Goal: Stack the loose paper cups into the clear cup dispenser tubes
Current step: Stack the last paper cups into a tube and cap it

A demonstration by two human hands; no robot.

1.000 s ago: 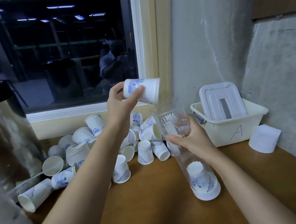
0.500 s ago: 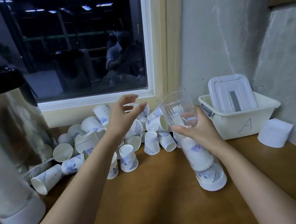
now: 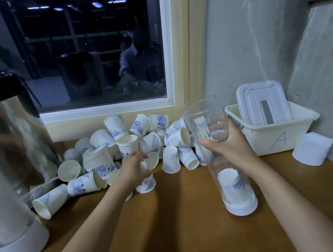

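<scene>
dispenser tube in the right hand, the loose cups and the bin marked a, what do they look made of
Dispenser tube: clear, glossy hard plastic, probably; the stacked cups inside show through. Loose cups: matte white paper with blue print, rolled rims. Bin: opaque cream plastic, likely, smooth moulded rim.

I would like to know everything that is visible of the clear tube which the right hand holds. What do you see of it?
The clear tube is a tall cylinder, apparently of transparent ribbed plastic. It is open at the top and closed below by a white cap. It leans left, with the cap down on the wooden table. A short stack of paper cups sits bottoms up at its foot, and above them it is empty. The right hand grips it around the middle.
</scene>
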